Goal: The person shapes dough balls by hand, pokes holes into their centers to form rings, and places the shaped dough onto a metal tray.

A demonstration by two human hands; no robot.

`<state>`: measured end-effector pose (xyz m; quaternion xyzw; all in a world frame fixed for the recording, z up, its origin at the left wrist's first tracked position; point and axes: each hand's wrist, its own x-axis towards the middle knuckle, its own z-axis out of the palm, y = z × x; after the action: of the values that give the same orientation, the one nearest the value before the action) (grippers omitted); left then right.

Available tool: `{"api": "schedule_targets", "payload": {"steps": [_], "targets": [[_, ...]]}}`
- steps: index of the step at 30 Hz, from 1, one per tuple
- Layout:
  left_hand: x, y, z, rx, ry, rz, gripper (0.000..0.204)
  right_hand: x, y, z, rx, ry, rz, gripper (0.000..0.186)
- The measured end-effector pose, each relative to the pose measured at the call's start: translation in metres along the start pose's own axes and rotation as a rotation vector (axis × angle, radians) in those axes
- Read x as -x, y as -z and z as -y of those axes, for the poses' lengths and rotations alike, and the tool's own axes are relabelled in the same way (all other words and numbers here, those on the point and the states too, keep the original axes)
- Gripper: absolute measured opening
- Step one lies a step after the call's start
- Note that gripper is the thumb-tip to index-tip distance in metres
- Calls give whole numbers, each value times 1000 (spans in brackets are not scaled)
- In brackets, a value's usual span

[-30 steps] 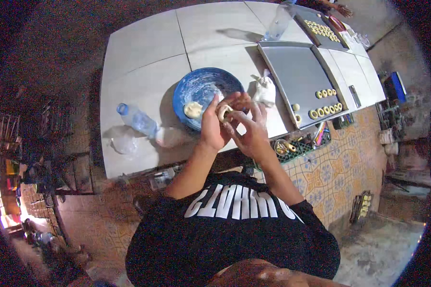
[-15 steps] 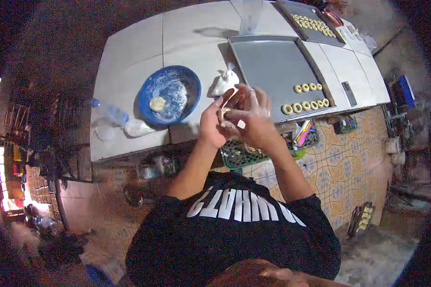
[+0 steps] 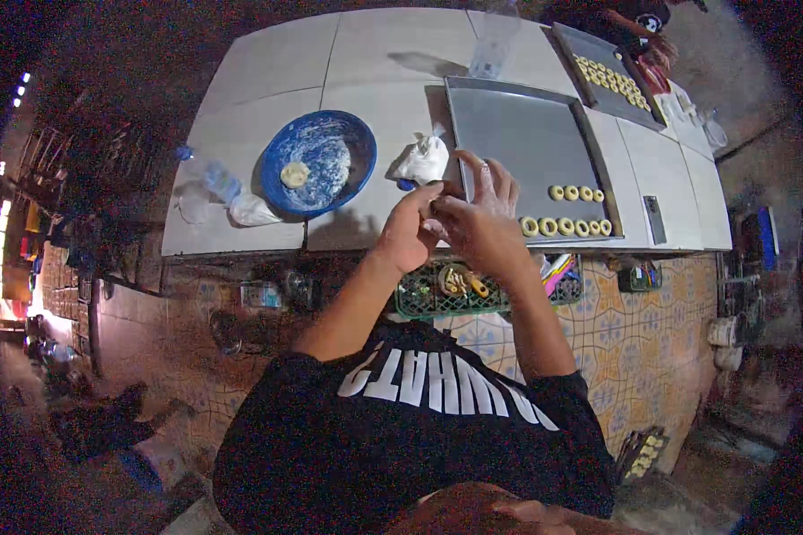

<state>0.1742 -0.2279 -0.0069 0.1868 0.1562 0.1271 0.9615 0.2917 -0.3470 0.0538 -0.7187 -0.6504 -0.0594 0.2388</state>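
blue bowl (image 3: 319, 163), white-dusted inside | pale cream dough lump (image 3: 293, 174) | grey metal tray (image 3: 531, 160) | pale yellow dough rings (image 3: 567, 226) | white bag (image 3: 424, 160) | white tiled counter (image 3: 241, 107) | green mesh basket (image 3: 419, 299)

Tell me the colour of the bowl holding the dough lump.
Blue, dusted with white flour: the bowl shows best in the head view, on the white counter.

A white tiled counter (image 3: 241, 143) carries a blue plate (image 3: 319, 162) near its front edge, with a knotted white bag (image 3: 424, 160) just beside it. A clear plastic bottle (image 3: 207, 178) lies at the left end. A large metal baking tray (image 3: 526, 143) sits right of centre; a second tray (image 3: 608, 76) occupies the far right corner.
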Motion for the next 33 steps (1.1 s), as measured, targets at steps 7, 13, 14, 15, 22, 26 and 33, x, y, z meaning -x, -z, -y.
{"api": "schedule_targets", "payload": {"steps": [7, 13, 14, 15, 22, 26, 33], "targets": [[7, -14, -16, -42, -84, 23, 28, -21, 9, 7, -31, 54, 71, 37], [10, 0, -29, -1, -204, -199, 23, -39, -9, 13, -78, 129, 119, 38], [7, 12, -30, 42, -210, -161, 22, -43, -12, 14, -59, 118, 98, 40], [8, 26, -37, 52, -163, -55, 21, -47, -19, 17, -36, 111, 66, 42], [13, 26, -64, 102, -197, -122, 21, -74, -26, 31, -12, 129, 121, 40], [18, 35, -72, 55, -262, -295, 24, -90, -37, 36, -123, 246, 269, 47], [13, 57, -86, 180, -257, -268, 23, -109, -49, 41, -120, 262, 353, 46]]}}
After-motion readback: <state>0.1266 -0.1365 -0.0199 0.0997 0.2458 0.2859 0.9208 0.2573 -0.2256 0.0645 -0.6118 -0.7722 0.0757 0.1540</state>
